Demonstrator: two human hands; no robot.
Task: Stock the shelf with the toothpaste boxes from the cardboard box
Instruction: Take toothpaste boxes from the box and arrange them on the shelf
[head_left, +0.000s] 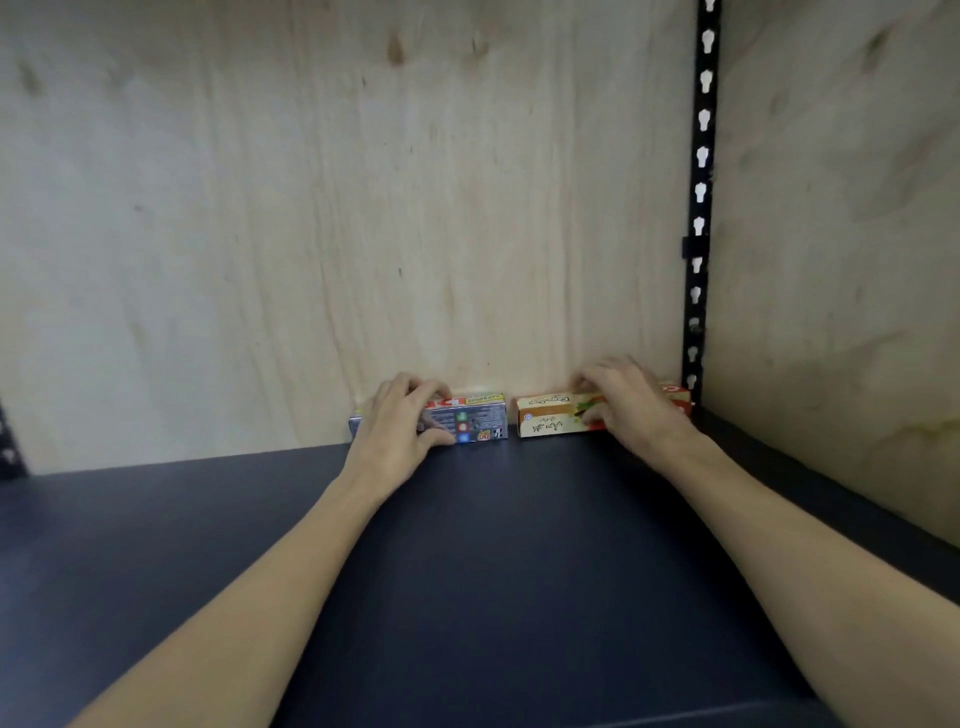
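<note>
Pale plywood (363, 208) fills most of what I see, forming the back wall of the bay, with a second plywood panel (841, 260) closing the right side. Between them runs a black slotted upright (701, 171), its keyhole slots showing pale against the metal. Below lies the dark blue-grey shelf (493, 571), flat and matt, reaching back to the plywood.

My two bare forearms stretch across that shelf towards the rear edge. My left hand (400, 421) is closed around the left part of a grey toothpaste box (480, 418), fingers curled over its top and thumb against its front face; the box lies on its long side, lengthwise against the back wall, with a yellow strip along its upper edge. My right hand (623, 402) grips the right part of a cream and orange toothpaste box (545, 415), fingers over the top, thumb at the front. That box also lies lengthwise at the back wall, its far end red and close to the upright. The two boxes sit end to end with a narrow gap between them.
</note>
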